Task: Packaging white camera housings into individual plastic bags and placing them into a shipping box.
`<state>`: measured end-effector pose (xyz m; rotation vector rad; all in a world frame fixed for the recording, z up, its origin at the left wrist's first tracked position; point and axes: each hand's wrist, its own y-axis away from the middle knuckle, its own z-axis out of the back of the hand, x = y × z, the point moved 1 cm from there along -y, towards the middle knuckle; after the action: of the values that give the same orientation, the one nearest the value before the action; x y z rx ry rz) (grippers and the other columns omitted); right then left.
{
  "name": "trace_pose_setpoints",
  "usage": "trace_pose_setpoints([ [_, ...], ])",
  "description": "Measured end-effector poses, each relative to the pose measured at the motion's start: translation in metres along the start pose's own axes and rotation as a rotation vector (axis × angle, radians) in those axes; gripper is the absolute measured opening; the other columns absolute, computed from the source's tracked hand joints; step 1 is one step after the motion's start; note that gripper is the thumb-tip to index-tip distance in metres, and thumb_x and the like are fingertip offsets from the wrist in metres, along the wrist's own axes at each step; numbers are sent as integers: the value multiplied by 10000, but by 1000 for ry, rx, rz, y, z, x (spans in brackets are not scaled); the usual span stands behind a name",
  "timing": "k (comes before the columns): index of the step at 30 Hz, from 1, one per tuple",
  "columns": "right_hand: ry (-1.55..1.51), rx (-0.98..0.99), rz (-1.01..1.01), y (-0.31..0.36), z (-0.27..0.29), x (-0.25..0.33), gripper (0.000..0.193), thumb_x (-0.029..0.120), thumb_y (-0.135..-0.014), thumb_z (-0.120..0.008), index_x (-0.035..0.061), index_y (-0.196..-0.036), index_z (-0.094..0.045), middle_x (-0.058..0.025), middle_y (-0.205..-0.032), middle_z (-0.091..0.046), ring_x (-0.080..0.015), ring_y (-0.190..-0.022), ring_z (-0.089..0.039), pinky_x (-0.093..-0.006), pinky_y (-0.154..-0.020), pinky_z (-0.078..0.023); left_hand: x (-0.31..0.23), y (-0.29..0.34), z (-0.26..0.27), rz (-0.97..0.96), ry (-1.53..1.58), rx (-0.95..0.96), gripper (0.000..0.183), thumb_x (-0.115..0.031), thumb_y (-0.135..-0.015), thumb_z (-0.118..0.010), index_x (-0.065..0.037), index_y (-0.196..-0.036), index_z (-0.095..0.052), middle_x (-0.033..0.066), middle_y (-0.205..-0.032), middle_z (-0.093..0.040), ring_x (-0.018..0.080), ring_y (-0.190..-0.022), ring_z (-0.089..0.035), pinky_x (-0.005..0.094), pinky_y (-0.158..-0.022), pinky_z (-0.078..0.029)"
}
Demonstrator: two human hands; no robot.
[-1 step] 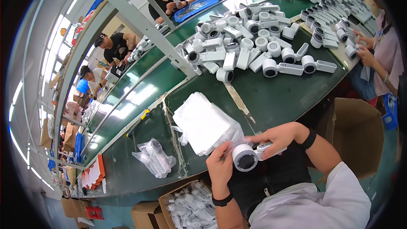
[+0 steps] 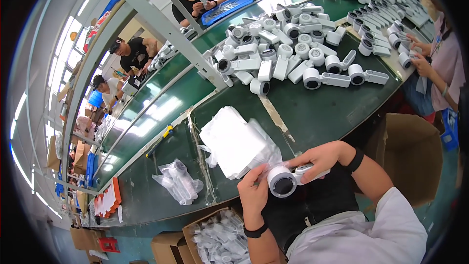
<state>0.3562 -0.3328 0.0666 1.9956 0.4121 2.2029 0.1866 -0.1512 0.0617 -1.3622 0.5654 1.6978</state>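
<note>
My right hand [image 2: 320, 162] is closed round the flat handle of a white handheld fan [image 2: 282, 182]. Its round head, with a dark centre, faces up towards me. Beside that head, my left hand [image 2: 253, 193] pinches the near edge of a clear plastic bag [image 2: 269, 155] with thumb and fingers; the exact grip is partly hidden. The bag lies at the right side of a stack of white plastic bags [image 2: 229, 139] on the green table. To the left of the stack rests a bagged fan [image 2: 179, 182] in clear plastic.
A big heap of white fans [image 2: 293, 44] covers the far table. A yellow-and-black tool [image 2: 160, 141] lies left. Below the edge stands a carton of bagged fans [image 2: 220, 237]; an open carton [image 2: 410, 159] is at right. Co-workers sit across and at right. A metal post [image 2: 171, 32] crosses the view.
The clear film at the right of the bag stack has lifted and spread slightly. Both my hands and the fan are almost where they were.
</note>
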Motion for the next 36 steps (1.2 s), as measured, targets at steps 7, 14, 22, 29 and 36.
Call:
trace_pose_setpoints([
  [7, 137, -253, -114, 1, -10, 28, 714, 366, -882, -629, 214, -1506, -316, -87, -895, -654, -161, -688, -617, -290, -659, -517, 4, 0, 9, -38, 38, -156, 191, 58, -841, -650, 19, -1024, -689, 45, -896, -664, 102, -777, -601, 234, -700, -480],
  [14, 62, -507, -121, -2, -25, 21, 738, 359, -872, -630, 221, -1513, -291, -81, -756, -634, -173, -550, -594, -305, -587, -498, -20, 2, -9, -328, -320, -276, 153, 38, -814, -681, -5, -961, -692, 87, -832, -640, 171, -702, -597, 263, -656, -477],
  [22, -320, -750, 78, -12, -39, 11, 714, 240, -883, -643, 107, -1488, -290, -82, -881, -636, -136, -573, -587, -285, -549, -496, -26, 16, -36, -440, -227, -74, 140, 46, -779, -695, -11, -906, -677, 107, -855, -645, 248, -795, -617, 316, -718, -499],
  [29, -367, -1015, 406, -38, -46, -18, 629, 222, -952, -597, 79, -1474, -278, -75, -983, -620, -102, -692, -610, -254, -564, -522, -23, 35, -44, -368, -63, 384, 157, 57, -766, -701, -18, -899, -667, 103, -907, -660, 263, -827, -637, 327, -752, -508],
  [36, -385, -966, 384, -45, -72, 2, 507, 247, -998, -516, 49, -1437, -359, -99, -1016, -655, -128, -847, -640, -265, -705, -512, 1, 29, -44, 139, 673, -3, 380, -108, -980, -512, -47, -1346, -430, 87, -1264, -564, 184, -1051, -599, 332, -896, -502],
])
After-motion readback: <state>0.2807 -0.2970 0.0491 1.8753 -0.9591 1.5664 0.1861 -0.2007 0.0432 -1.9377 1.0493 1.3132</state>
